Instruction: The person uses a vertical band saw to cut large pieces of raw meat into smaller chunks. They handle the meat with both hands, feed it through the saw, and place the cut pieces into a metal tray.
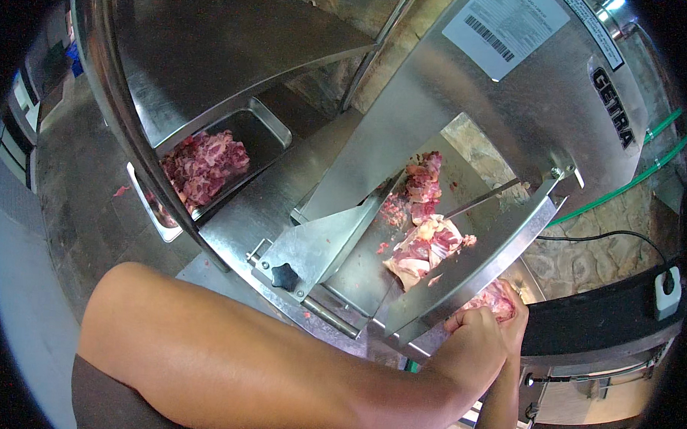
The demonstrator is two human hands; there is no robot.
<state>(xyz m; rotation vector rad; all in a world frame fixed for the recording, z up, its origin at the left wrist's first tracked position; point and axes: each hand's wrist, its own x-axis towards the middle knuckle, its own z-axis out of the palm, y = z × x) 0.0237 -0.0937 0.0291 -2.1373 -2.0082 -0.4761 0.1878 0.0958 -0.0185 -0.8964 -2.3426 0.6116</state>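
Observation:
Both my hands are at the right end of a steel meat saw, behind its slanted metal plate [493, 269]. My left hand [472, 332], its arm reaching across from the left, is closed on a piece of raw meat [494, 299]. My right hand [516, 311] wraps the same piece from the far right side. The fingers partly cover the meat. On the other side of the plate, a cut chunk of meat with pale fat [425, 251] lies on the saw's steel table [349, 279]. Darker red pieces [424, 183] lie just beyond it, near a thin metal bar [484, 198].
A steel tray [271, 125] heaped with cut meat [205, 168] stands at the left, beside a steel worktop [236, 44]. The saw's tall housing [544, 93] rises at the back right. A black star knob [284, 277] sits in front. A cable and green hose run at right.

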